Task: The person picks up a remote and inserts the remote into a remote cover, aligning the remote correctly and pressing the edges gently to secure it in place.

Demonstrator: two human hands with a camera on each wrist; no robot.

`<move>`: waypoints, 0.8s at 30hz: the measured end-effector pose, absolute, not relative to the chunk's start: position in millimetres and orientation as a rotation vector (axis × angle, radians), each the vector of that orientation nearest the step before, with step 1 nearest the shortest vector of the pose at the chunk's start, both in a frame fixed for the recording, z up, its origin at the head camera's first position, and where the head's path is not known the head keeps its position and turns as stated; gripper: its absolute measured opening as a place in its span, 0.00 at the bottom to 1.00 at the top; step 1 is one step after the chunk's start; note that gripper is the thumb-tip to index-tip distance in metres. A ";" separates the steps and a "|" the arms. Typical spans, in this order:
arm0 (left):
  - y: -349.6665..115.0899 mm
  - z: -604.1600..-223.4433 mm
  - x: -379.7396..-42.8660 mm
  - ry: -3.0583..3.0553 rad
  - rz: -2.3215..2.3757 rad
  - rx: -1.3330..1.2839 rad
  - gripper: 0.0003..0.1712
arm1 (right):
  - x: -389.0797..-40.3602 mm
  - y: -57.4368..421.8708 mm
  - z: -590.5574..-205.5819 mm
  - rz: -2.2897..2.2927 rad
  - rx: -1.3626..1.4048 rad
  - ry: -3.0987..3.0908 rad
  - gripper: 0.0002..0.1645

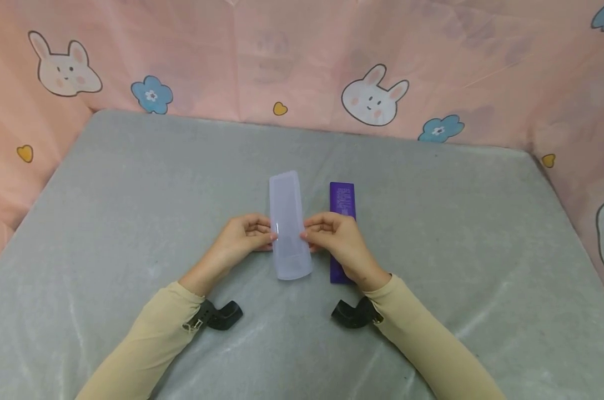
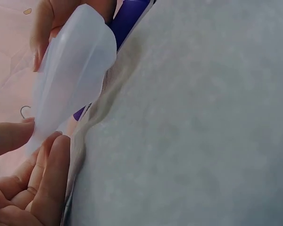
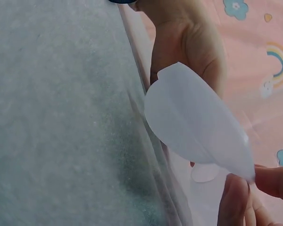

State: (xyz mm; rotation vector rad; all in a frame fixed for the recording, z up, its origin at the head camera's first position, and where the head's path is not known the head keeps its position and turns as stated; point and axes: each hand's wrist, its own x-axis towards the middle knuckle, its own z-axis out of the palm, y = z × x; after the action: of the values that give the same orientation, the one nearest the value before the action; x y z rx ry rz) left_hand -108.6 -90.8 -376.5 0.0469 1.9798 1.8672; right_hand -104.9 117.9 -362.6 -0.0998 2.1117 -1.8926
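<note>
A long, translucent whitish plastic case [image 1: 287, 216] stands out over the middle of the table, its length pointing away from me. My left hand [image 1: 244, 233] pinches its left edge between thumb and fingers. On the opposite edge my right hand [image 1: 339, 239] has the same kind of pinch. Seen from the left wrist, the case [image 2: 75, 70] looks curved and hollow at its end. The right wrist view shows the case's rounded near end [image 3: 193, 113], with the thumb [image 3: 233, 200] at its edge. A flat purple box [image 1: 343, 197] with pale print lies partly hidden beneath my right hand.
A grey cloth covers the table [image 1: 157, 183]. Pink curtain [image 1: 207, 55] with rabbits, flowers and hearts rises along the back and both sides. Black wrist mounts [image 1: 224, 315] stick out from the cream sleeves [image 1: 147, 328].
</note>
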 end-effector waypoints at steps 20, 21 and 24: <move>-82.2 -368.0 -102.9 1.932 1.878 0.111 0.10 | -99.2 112.6 -363.0 -1.947 -0.221 2.082 0.12; -81.2 -368.0 -102.2 1.910 1.893 0.118 0.10 | -98.6 112.0 -362.9 -1.938 -0.237 2.083 0.12; -79.5 -368.4 -100.7 1.883 1.912 0.104 0.11 | -98.0 110.7 -363.5 -1.925 -0.275 2.079 0.12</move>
State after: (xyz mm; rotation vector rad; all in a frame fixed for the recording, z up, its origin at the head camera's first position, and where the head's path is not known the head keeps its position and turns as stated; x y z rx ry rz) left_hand -100.7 -79.5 -368.4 0.1044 1.8833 1.9121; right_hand -98.0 110.7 -363.5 -0.2749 2.0786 -1.9252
